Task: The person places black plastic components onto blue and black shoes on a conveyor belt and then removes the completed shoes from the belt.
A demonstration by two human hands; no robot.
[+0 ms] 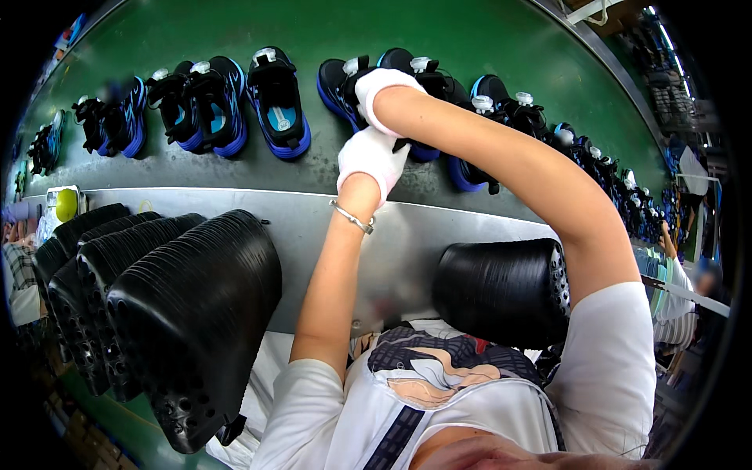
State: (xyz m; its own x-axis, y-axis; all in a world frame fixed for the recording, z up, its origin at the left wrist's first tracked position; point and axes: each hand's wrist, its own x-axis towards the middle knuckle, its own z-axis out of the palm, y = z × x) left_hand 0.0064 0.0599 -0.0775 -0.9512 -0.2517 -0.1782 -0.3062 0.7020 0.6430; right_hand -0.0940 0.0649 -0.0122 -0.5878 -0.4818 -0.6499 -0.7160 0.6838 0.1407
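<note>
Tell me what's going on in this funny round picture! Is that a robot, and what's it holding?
No robot here: it's a person wearing white gloves. The camera sits on their head and looks down, so you see almost what they see. Its very wide lens makes straight edges bend.

The left hand belongs to the arm with the bracelet. The right hand is just beyond it. Both are at a black and blue shoe, but their fingers are hidden, so I can't tell how they grip it.

More shoes line the green surface. Nearer the person are stacks of black, curved pieces with holes, a big group on the left and one on the right.
</note>
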